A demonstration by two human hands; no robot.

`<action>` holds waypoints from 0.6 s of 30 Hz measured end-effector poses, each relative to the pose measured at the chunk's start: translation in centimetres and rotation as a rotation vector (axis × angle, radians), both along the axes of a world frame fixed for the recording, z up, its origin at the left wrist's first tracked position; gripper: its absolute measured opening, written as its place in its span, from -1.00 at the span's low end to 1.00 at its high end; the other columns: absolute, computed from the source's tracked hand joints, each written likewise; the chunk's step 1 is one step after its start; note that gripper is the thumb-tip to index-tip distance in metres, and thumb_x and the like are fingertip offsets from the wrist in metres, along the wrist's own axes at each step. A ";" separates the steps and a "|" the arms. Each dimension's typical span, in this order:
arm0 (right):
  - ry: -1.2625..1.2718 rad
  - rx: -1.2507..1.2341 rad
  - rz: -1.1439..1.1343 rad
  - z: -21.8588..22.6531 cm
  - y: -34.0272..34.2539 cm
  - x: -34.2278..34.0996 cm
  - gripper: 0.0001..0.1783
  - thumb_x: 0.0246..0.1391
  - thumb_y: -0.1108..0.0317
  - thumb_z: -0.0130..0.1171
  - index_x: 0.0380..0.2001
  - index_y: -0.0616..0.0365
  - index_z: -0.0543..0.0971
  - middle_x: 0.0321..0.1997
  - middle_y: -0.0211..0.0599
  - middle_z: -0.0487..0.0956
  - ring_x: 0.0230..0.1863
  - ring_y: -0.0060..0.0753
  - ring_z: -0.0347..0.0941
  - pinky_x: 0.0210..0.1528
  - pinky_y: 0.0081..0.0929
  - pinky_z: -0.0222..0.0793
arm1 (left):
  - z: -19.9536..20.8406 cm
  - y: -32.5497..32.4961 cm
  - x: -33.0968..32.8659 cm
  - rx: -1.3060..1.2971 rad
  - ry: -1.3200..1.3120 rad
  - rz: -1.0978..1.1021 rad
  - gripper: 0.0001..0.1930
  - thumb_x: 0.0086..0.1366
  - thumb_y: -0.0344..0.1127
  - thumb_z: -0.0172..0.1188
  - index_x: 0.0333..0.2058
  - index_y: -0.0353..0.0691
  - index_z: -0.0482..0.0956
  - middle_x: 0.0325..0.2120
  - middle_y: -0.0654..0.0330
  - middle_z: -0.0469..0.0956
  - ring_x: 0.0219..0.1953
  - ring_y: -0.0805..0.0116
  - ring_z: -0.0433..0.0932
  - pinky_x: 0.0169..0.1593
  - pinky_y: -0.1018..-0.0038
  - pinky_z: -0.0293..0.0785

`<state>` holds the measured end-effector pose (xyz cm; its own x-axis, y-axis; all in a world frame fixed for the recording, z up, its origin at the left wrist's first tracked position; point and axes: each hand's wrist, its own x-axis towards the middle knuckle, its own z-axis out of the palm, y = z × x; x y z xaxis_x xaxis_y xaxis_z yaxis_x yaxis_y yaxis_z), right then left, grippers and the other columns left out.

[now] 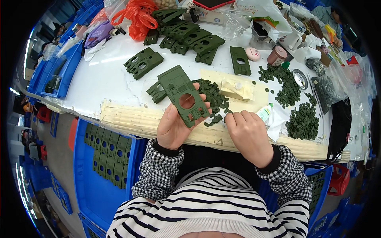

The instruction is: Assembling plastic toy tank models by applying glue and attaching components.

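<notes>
My left hand [173, 126] holds up a dark green plastic model tank hull [174, 81], a flat plate with a large round hole, tilted above the table. Its thumb lies along one long side and its fingertips curl round the other. My right hand [249, 137] is beside it at the table's padded edge, fingers bent and pressed together at the tips. Whatever they pinch is hidden or too small to make out. Just beyond those fingertips lies a heap of small green plastic pieces [212, 94]. A yellowish block [237, 88] stands behind the right hand.
More green hulls [188, 33] are stacked at the back. Small green pieces [302, 122] form piles at the right, near a round metal tin [300, 79]. A glue bottle [264, 112] lies by my right hand. Left below, a blue crate [99, 190] holds rows of hulls.
</notes>
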<state>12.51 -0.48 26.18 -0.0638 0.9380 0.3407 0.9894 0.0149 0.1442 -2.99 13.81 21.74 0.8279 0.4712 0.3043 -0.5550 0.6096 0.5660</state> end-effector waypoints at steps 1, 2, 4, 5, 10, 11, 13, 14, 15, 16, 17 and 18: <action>0.013 0.006 0.000 -0.1 0.0 0.1 -0.92 -0.22 0.45 0.13 -0.57 0.12 0.43 -0.59 -0.39 0.43 -0.47 -0.44 0.39 -0.38 -0.54 0.31 | 0.0 0.0 0.0 0.002 0.007 0.003 -0.33 0.45 -0.02 -0.15 0.35 -0.32 -0.07 0.19 -0.01 0.26 0.21 0.13 0.32 0.32 0.15 0.24; 0.026 0.012 0.000 -0.1 0.0 0.2 -0.92 -0.21 0.45 0.13 -0.58 0.12 0.43 -0.59 -0.39 0.43 -0.47 -0.44 0.39 -0.38 -0.54 0.32 | 0.1 0.0 0.0 0.004 0.013 0.006 -0.33 0.45 -0.02 -0.15 0.35 -0.32 -0.07 0.18 -0.01 0.26 0.21 0.13 0.32 0.32 0.15 0.24; 0.090 -0.002 -0.004 0.3 -0.2 0.5 -0.92 -0.21 0.47 0.13 -0.53 0.17 0.48 -0.56 -0.36 0.46 -0.45 -0.40 0.43 -0.37 -0.50 0.35 | 0.2 -0.2 0.0 0.005 0.055 0.028 -0.31 0.43 0.00 -0.11 0.34 -0.33 -0.05 0.17 -0.01 0.27 0.20 0.12 0.33 0.30 0.14 0.26; 0.123 -0.008 -0.008 0.5 -0.3 0.7 -0.91 -0.21 0.47 0.13 -0.51 0.19 0.50 -0.54 -0.35 0.47 -0.44 -0.39 0.45 -0.37 -0.49 0.37 | 0.4 -0.4 0.0 0.004 0.091 0.050 -0.29 0.41 0.02 -0.07 0.33 -0.34 -0.03 0.16 -0.02 0.28 0.20 0.11 0.34 0.28 0.13 0.27; 0.756 0.164 0.054 3.1 -1.2 2.9 -0.83 -0.07 0.55 0.23 -0.34 0.18 0.66 -0.39 -0.26 0.62 -0.39 -0.32 0.57 -0.35 -0.47 0.48 | 1.7 -1.1 0.1 0.123 0.173 0.090 -0.20 0.33 0.04 0.10 0.31 -0.39 -0.01 0.14 -0.06 0.30 0.18 0.06 0.36 0.26 0.10 0.28; 0.875 0.175 0.072 3.7 -1.3 3.5 -0.84 -0.04 0.56 0.24 -0.33 0.18 0.67 -0.38 -0.24 0.63 -0.39 -0.34 0.58 -0.35 -0.50 0.48 | 2.1 -1.2 0.3 0.142 0.174 0.078 -0.18 0.32 0.04 0.13 0.31 -0.40 -0.01 0.14 -0.07 0.30 0.18 0.05 0.36 0.26 0.10 0.28; 1.084 0.152 0.098 5.4 -1.6 4.5 -0.80 0.00 0.55 0.27 -0.24 0.22 0.66 -0.33 -0.23 0.67 -0.37 -0.50 0.59 -0.31 -0.61 0.48 | 2.9 -1.3 0.9 0.173 0.174 0.059 -0.14 0.29 0.06 0.16 0.30 -0.42 -0.03 0.13 -0.08 0.32 0.19 0.01 0.35 0.26 0.10 0.28; 1.213 0.138 0.073 5.8 -1.6 4.6 -0.81 0.01 0.54 0.28 -0.25 0.25 0.65 -0.34 -0.25 0.66 -0.37 -0.53 0.59 -0.30 -0.63 0.49 | 3.3 -1.3 1.3 0.205 0.155 0.032 -0.18 0.32 0.08 0.10 0.30 -0.39 -0.02 0.13 -0.07 0.32 0.19 0.03 0.36 0.26 0.11 0.28; 1.334 0.125 0.049 6.4 -1.5 4.8 -0.81 0.02 0.52 0.28 -0.25 0.28 0.64 -0.35 -0.26 0.66 -0.36 -0.56 0.58 -0.29 -0.65 0.49 | 3.7 -1.3 1.9 0.237 0.128 0.007 -0.21 0.35 0.10 0.03 0.30 -0.36 -0.01 0.13 -0.06 0.32 0.19 0.05 0.36 0.27 0.11 0.29; 1.455 0.111 0.027 6.9 -1.4 5.1 -0.81 0.02 0.51 0.29 -0.25 0.31 0.63 -0.36 -0.28 0.66 -0.36 -0.60 0.58 -0.28 -0.66 0.49 | 4.2 -1.2 2.5 0.270 0.102 -0.018 -0.24 0.38 0.13 -0.04 0.31 -0.32 0.01 0.13 -0.05 0.32 0.19 0.06 0.36 0.28 0.11 0.30; 1.576 0.056 0.042 7.4 -1.1 5.9 -0.79 0.05 0.46 0.30 -0.26 0.37 0.61 -0.36 -0.29 0.65 -0.35 -0.62 0.57 -0.25 -0.69 0.50 | 4.8 -1.0 3.0 0.288 0.121 -0.059 -0.24 0.38 0.16 -0.10 0.31 -0.32 0.01 0.19 -0.14 0.27 0.24 -0.03 0.30 0.30 0.10 0.25; 1.613 0.041 0.054 7.7 -0.7 6.4 -0.80 0.06 0.46 0.29 -0.27 0.37 0.60 -0.36 -0.28 0.65 -0.35 -0.61 0.57 -0.25 -0.69 0.50 | 5.1 -0.9 3.4 0.287 0.095 -0.066 -0.25 0.39 0.17 -0.12 0.31 -0.31 0.01 0.20 -0.16 0.25 0.25 -0.05 0.29 0.31 0.09 0.23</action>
